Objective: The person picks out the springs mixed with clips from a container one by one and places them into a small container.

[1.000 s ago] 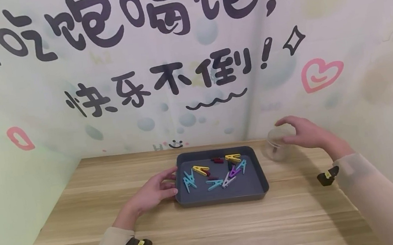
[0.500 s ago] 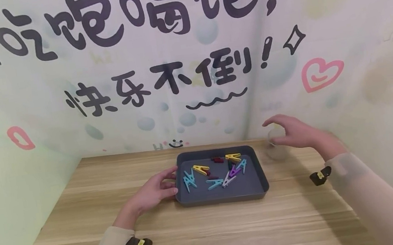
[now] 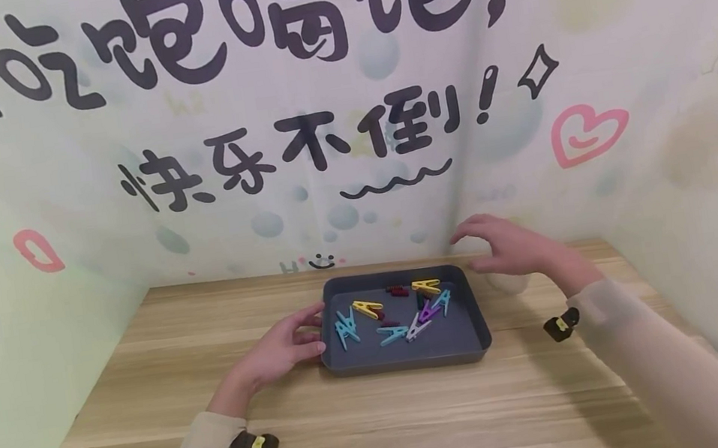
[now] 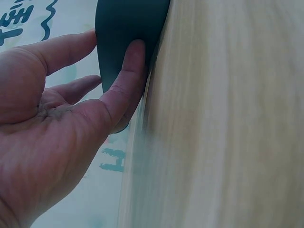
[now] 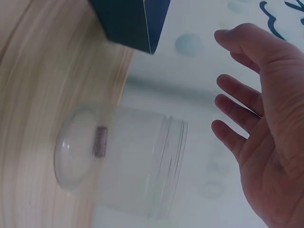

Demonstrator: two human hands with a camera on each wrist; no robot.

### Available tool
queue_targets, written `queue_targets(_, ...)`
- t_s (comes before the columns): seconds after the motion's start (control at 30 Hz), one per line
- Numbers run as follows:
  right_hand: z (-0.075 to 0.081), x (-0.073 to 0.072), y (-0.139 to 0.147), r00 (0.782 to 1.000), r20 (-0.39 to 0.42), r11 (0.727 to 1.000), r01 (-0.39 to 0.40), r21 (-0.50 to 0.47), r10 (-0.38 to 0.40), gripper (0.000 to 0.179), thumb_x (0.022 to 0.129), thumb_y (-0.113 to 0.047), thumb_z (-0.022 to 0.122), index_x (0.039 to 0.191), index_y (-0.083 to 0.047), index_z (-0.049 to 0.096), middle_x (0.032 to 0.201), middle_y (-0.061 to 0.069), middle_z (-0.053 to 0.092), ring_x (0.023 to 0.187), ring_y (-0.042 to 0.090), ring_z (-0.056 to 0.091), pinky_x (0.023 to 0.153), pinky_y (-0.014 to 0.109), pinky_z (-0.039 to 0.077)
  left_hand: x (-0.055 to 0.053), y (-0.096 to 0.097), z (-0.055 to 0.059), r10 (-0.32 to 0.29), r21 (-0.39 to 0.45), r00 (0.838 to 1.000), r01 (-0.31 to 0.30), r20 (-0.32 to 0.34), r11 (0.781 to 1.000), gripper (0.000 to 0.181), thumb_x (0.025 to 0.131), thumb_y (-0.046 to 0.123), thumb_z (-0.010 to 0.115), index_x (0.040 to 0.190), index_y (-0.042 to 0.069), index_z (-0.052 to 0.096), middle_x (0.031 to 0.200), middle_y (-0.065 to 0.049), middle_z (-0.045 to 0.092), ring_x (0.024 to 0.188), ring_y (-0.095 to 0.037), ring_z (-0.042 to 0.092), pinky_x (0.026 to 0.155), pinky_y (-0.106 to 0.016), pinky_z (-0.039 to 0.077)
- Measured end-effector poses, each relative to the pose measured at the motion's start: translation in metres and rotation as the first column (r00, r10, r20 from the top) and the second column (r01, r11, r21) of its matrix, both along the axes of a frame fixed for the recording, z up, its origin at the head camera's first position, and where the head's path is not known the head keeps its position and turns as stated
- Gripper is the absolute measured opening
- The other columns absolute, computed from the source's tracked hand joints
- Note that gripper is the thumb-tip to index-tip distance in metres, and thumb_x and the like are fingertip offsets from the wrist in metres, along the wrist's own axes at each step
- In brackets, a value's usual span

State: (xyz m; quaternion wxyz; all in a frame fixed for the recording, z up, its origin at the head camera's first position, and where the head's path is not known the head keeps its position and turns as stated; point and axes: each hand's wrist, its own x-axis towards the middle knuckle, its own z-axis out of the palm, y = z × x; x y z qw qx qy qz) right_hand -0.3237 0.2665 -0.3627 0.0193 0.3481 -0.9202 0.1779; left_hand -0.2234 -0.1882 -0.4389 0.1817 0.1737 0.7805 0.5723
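Observation:
My left hand (image 3: 287, 347) rests its fingertips against the left wall of a dark grey tray (image 3: 455, 334); the left wrist view shows thumb and fingers laid on that wall (image 4: 126, 21). Inside the tray lie plastic clothespins: yellow ones (image 3: 367, 308), blue ones (image 3: 346, 328), a purple one (image 3: 428, 312) and a pale one (image 3: 417, 328). Small dark red pieces (image 3: 398, 291) lie among them. Nothing is in my right hand (image 3: 510, 246), raised beside the tray's back right corner with fingers loosely bent. A clear jar (image 5: 135, 166) stands below it, a small dark reddish piece (image 5: 100, 141) inside.
The wooden table (image 3: 360, 436) runs back to a printed wall cloth (image 3: 253, 245) with dark lettering. In the head view my right hand hides most of the jar. The tray's corner (image 5: 137, 28) stands near the jar.
My right hand has moved left, away from over the jar, towards the tray's back right corner. The left hand and the tray have stayed put.

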Motion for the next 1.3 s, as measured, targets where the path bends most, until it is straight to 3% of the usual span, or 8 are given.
queue_targets(0.33,-0.007,-0.002,-0.025,0.998,0.032,0.997,-0.051,0.061,0.049,0.037,0.093,-0.016,0.081,0.129,-0.017,0.073,0.142,0.010,0.061,0.133,0.034,0.053,0.113,0.056,0.046,-0.002,-0.001,-0.003,-0.014,0.006,1.000,0.014,-0.011,1.000,0.072,0.103,-0.001,0.063,0.165,-0.006,0.026,0.151,-0.032,0.045,0.137,-0.049,0.053,0.106,-0.043,0.055)
queue_targets(0.57,-0.014,-0.005,-0.039,0.993,0.086,0.988,-0.086,0.125,0.076,0.040,0.093,-0.016,0.083,0.131,-0.013,0.072,0.145,0.012,0.058,0.135,0.035,0.052,0.114,0.055,0.046,-0.001,-0.001,-0.002,-0.007,0.001,1.000,0.007,-0.005,1.000,0.073,0.103,0.000,0.065,0.165,-0.005,0.026,0.152,-0.031,0.046,0.137,-0.048,0.054,0.106,-0.043,0.055)
queue_targets(0.9,-0.027,-0.018,-0.051,0.975,0.165,0.982,-0.163,0.093,0.147,0.038,0.092,-0.011,0.082,0.129,-0.010,0.073,0.144,0.013,0.059,0.136,0.037,0.052,0.116,0.057,0.043,-0.002,-0.002,-0.004,-0.013,-0.002,1.000,0.013,-0.020,1.000,0.072,0.104,0.000,0.064,0.164,-0.006,0.026,0.152,-0.032,0.045,0.137,-0.048,0.053,0.106,-0.044,0.055)
queue_targets(1.3,-0.036,-0.024,-0.066,0.970,0.194,0.971,-0.178,0.161,0.146,0.030,0.092,-0.013,0.082,0.122,-0.016,0.077,0.142,0.014,0.060,0.133,0.035,0.052,0.114,0.056,0.045,-0.003,-0.003,-0.004,-0.011,-0.002,1.000,0.011,-0.016,1.000,0.073,0.103,0.001,0.065,0.165,-0.005,0.026,0.152,-0.031,0.045,0.137,-0.047,0.054,0.107,-0.044,0.055)
